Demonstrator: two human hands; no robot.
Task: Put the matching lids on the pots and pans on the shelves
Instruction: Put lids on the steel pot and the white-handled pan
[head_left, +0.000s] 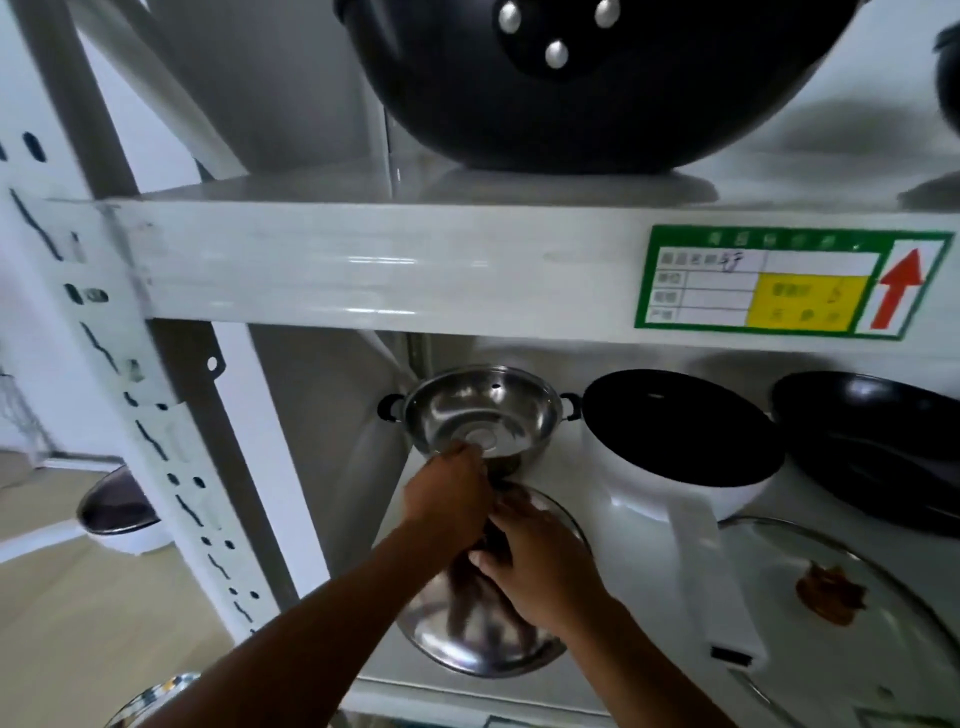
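On the lower shelf a tilted steel lid (485, 410) shows me its shiny underside, with a small vent hole. Two black handles of a steel pot (389, 408) stick out behind it; the pot's body is hidden. My left hand (449, 499) grips the lower rim of this lid. In front lies a second, domed steel lid (467, 642) at the shelf's front edge. My right hand (540, 566) is closed over the dark knob on its top. A white pan (675, 499) with a black inside stands to the right, its white handle pointing at me.
A black pan (878, 441) sits at the far right of the lower shelf, and a glass lid (769, 551) with a brown knob lies in front of it. A black wok (597, 88) stands on the upper shelf. The shelf beam (363, 265) and the perforated upright (156, 415) are close by.
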